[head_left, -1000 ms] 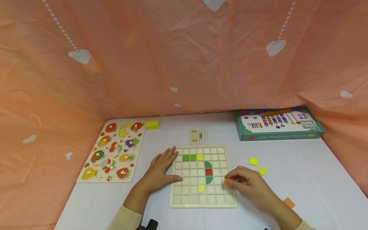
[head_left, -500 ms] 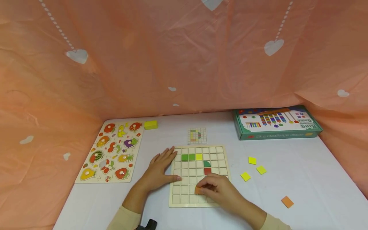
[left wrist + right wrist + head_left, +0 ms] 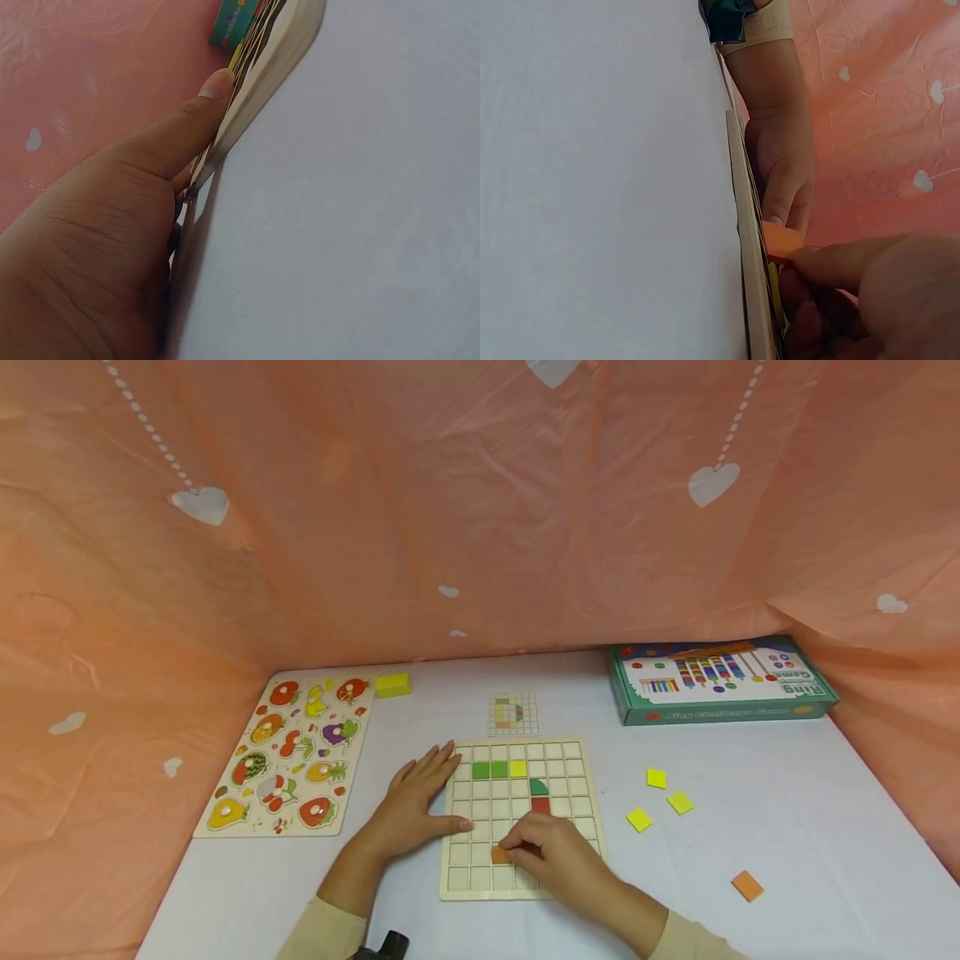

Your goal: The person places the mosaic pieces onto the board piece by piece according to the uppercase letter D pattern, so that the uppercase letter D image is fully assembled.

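The orange tile point(image 3: 500, 855) is over the board point(image 3: 460, 881), at the third column from the board's left and the second row from its near edge. We see the right hand point(image 3: 558, 856) pinching it between thumb and fingers; the right wrist view shows it tilted, its lower edge at the board's face, though we cannot tell whether they touch. The left hand point(image 3: 416, 810) rests on the board's left edge, fingers extended and thumb set apart, its tip on the rim.

Toward the board's far side we find two green tiles point(image 3: 490, 770) and a yellow tile point(image 3: 518, 768) in one row; right of the board's middle, a green quarter point(image 3: 538, 787) and a red tile point(image 3: 541, 805), partly covered by the right hand.

Just beyond the board lies a card point(image 3: 513, 714) with a coloured grid. To the board's right we count three loose yellow tiles point(image 3: 656, 778) and, farther out and nearer us, a spare orange tile point(image 3: 747, 886). A box point(image 3: 727, 693) lies beyond the board to the right, a yellow block point(image 3: 393, 685) beyond it to the left, and a fruit puzzle point(image 3: 281, 760) left of it.
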`<state>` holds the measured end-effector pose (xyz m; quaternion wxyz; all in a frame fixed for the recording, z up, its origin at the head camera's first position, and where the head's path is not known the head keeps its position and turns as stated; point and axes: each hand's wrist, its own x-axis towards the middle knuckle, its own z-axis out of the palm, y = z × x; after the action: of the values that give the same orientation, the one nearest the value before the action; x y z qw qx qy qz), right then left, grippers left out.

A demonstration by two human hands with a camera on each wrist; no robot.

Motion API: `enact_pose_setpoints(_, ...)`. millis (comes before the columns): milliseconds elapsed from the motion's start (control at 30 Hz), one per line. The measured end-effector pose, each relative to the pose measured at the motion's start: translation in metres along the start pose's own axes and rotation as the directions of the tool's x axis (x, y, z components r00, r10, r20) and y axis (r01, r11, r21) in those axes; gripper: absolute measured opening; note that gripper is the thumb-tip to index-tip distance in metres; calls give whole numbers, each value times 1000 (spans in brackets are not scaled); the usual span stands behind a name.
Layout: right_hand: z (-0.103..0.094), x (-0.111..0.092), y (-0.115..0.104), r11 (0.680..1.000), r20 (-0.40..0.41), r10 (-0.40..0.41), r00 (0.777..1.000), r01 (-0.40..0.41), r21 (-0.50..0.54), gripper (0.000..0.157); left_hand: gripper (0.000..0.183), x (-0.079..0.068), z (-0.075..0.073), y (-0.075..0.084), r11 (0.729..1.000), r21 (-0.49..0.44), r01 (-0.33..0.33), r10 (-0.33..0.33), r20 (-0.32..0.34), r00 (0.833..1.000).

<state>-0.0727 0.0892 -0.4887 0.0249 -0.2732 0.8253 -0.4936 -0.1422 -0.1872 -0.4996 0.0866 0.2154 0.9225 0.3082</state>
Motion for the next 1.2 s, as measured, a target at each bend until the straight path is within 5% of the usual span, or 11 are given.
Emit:
enact_pose_setpoints(300, 0, -2, 0, 992, 81, -6, 997, 16, -127, 22, 110, -1, -1, 0, 1000, -2, 4, -4, -3, 1000)
enact_pose_setpoints(567, -4, -7, -2, 997, 144, 21, 989, -10, -73, 29, 111, -1, -2, -1, 1000, -10, -3, 3, -2, 1000)
enact_pose_setpoints(933, -35, -22, 8, 980, -30, -90, 995, 94, 176, 23, 109, -1, 0, 1, 1000, -3, -12, 12, -12, 1000)
enact_pose_setpoints(1200, -79, -47, 24, 964, -128, -35, 991, 67, 256, 32, 109, -2, 0, -1, 999, -13, -34, 34, -32, 999)
